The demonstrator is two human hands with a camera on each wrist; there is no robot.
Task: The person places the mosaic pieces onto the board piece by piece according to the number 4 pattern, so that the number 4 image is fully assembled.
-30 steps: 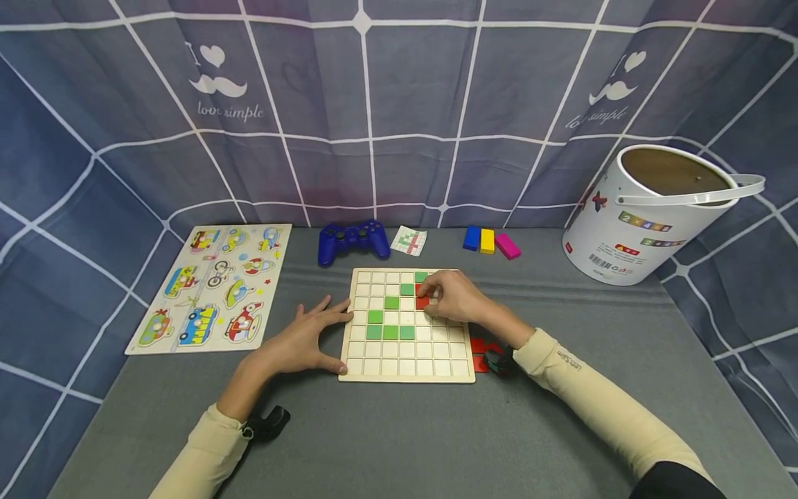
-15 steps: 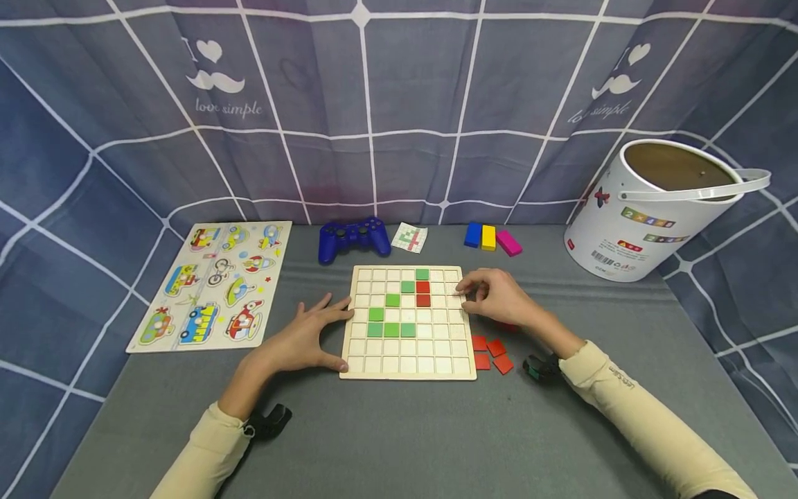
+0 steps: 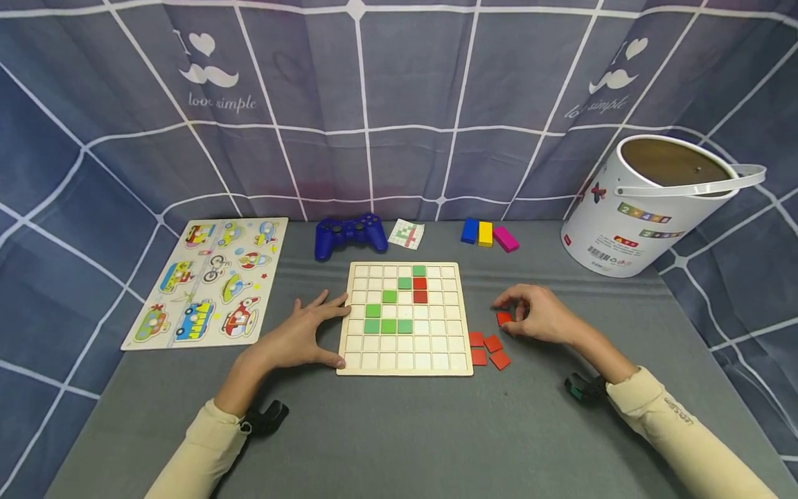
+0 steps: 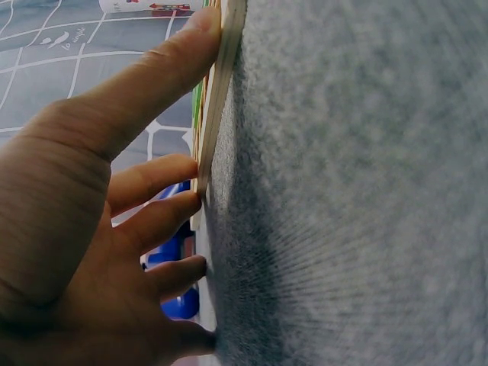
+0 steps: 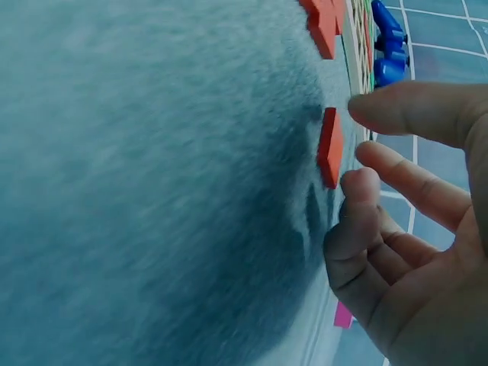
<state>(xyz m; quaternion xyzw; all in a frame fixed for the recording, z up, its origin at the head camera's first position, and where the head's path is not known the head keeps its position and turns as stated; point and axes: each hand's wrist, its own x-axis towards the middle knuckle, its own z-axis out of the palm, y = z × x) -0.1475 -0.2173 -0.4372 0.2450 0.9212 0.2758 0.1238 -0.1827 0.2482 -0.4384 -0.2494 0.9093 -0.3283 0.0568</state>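
On the grey, felt-like tabletop (image 3: 405, 436), about midway between its left and right edges, lies a square board of pale wood marked off into a grid of cells (image 3: 405, 361). Seven flat, square green tiles (image 3: 388, 326) sit in the cells, three of them side by side in one row; two flat, square red tiles (image 3: 420, 296) sit in the same column as the farthest green one, directly on its near side. The left hand (image 3: 296, 339) has its fingers spread and grips nothing, its thumb and some fingertips touching the board's left edge. The right hand (image 3: 541, 313), off toward the tabletop's right edge, bends over a single loose red tile (image 3: 503, 318); its thumb and fingers are parted and hold nothing, and that tile lies on the tabletop just beside the fingertips. Four more loose red tiles (image 3: 493, 343) lie by the board's right edge. Along the tabletop's far edge, from its left corner to its right, are a pale board with colourful vehicle pictures (image 3: 208, 291), a blue plastic game controller (image 3: 350, 234), a small white card with a green-and-red grid pattern (image 3: 406, 234), blue, yellow and magenta oblong blocks (image 3: 485, 233), and a white cylindrical bucket with a handle (image 3: 623, 222).
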